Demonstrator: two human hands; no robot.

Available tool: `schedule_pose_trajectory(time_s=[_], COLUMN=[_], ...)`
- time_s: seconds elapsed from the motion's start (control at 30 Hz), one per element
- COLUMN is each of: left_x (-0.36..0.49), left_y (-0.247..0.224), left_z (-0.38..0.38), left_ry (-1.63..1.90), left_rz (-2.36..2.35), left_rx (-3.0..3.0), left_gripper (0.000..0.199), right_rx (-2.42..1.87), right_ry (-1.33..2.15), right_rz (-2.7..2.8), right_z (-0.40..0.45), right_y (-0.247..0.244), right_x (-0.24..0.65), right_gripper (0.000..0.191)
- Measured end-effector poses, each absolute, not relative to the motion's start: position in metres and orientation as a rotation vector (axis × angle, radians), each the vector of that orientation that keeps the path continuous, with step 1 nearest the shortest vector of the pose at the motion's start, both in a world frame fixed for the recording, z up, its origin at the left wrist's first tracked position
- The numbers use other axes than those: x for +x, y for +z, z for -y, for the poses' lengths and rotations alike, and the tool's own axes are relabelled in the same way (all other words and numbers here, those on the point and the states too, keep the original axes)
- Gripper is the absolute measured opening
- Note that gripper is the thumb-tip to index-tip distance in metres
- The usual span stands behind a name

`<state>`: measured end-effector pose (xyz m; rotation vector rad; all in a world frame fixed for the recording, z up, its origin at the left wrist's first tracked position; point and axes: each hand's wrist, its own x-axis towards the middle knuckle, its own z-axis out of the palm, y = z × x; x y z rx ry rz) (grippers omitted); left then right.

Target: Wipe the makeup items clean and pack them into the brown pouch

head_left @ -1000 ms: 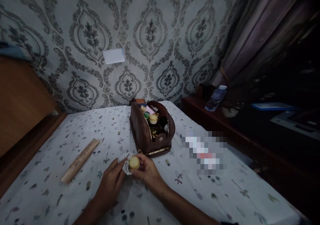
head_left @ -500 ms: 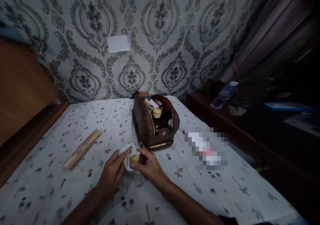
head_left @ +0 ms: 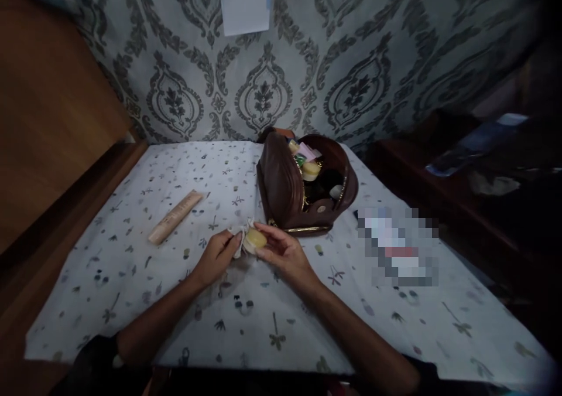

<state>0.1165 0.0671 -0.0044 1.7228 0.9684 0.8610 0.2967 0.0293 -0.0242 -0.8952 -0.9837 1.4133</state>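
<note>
Near the front of the brown bag, my right hand (head_left: 285, 252) grips a small round jar (head_left: 256, 239) with a yellow top, fingers at its right side. My left hand (head_left: 218, 256) is closed on a crumpled white cloth (head_left: 239, 245), which touches the jar's left side. Just behind the hands stands the brown bag (head_left: 281, 188), unzipped at the top. Inside it another yellow-lidded jar (head_left: 311, 171), pink and green items and a whitish round piece show; its lower part is dark.
A beige tube (head_left: 175, 216) lies on the patterned white sheet (head_left: 272, 320) to the left. A blurred-out item (head_left: 397, 246) lies to the right. Beyond the sheet, a clear bottle (head_left: 478, 144) lies on a dark reddish surface. A wooden panel (head_left: 57, 97) stands at the left.
The view has shifted, so the bag and tube appear higher and further right. The cloth has come away from around the jar, and more of the jar's yellow top shows.
</note>
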Motion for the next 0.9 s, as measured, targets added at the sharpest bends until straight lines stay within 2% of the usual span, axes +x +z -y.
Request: schedule_pose_trajectory(time_s=[0.2, 0.53, 0.63, 0.8, 0.9], left_x=[0.115, 0.113, 0.111, 0.108, 0.109], left_y=[-0.007, -0.003, -0.007, -0.007, -0.001], left_z=[-0.068, -0.066, -0.066, -0.065, -0.066], left_ry=[0.863, 0.932, 0.971, 0.982, 0.941], left_rz=[-0.916, -0.866, -0.823, -0.775, -0.889], left_rx=[1.665, 1.989, 2.097, 2.189, 2.159], left_gripper=[0.046, 0.032, 0.033, 0.035, 0.022], right_rx=[-1.004, -1.152, -1.119, -1.077, -1.076], right_ry=[1.284, 1.200, 1.230, 1.351, 1.391], right_rz=[1.157, 1.095, 1.051, 0.959, 0.970], right_z=[-0.026, -0.028, -0.029, -0.031, -0.029], right_y=[-0.016, -0.022, -0.025, -0.030, -0.028], right_x=[0.298, 0.294, 0.294, 0.292, 0.290], right_gripper=[0.045, 0.043, 0.044, 0.056, 0.051])
